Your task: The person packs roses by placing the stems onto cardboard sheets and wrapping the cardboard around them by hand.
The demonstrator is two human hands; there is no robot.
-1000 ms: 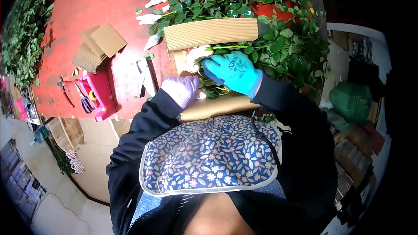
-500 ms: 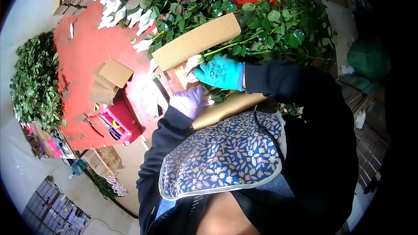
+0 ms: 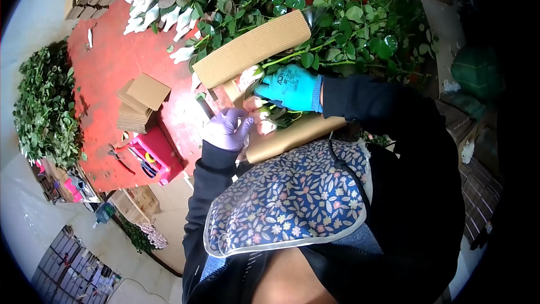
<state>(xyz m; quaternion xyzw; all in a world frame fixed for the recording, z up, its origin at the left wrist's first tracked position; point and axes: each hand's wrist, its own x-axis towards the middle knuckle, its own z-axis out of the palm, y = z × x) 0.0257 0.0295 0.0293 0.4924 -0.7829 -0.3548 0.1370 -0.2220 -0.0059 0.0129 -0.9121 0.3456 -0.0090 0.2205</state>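
Several pale pink roses (image 3: 264, 126) lie between the raised flaps of a brown corrugated wrap (image 3: 253, 47). My left hand (image 3: 226, 128), in a thin purple glove, is just left of the blooms, its fingers partly spread and nothing visible in them. My right hand (image 3: 291, 88), in a blue work glove, lies curled over the stems and leaves behind the flower heads. What its fingers grip underneath is hidden. The wrap's near flap (image 3: 295, 138) runs along the table edge by the floral apron.
Many leafy stems (image 3: 225, 5) with white-sleeved heads (image 3: 183, 22) cover the far side of the red table (image 3: 104, 90). Cardboard pieces (image 3: 143, 95), a pink holder (image 3: 160, 155) and red-handled pliers (image 3: 120, 159) lie left. More greenery (image 3: 48, 107) stands far left.
The view has turned and shifted. My left hand has drawn back left from the blooms and its fingers have loosened, leaving more pink flower heads showing. My right hand stays over the stems.
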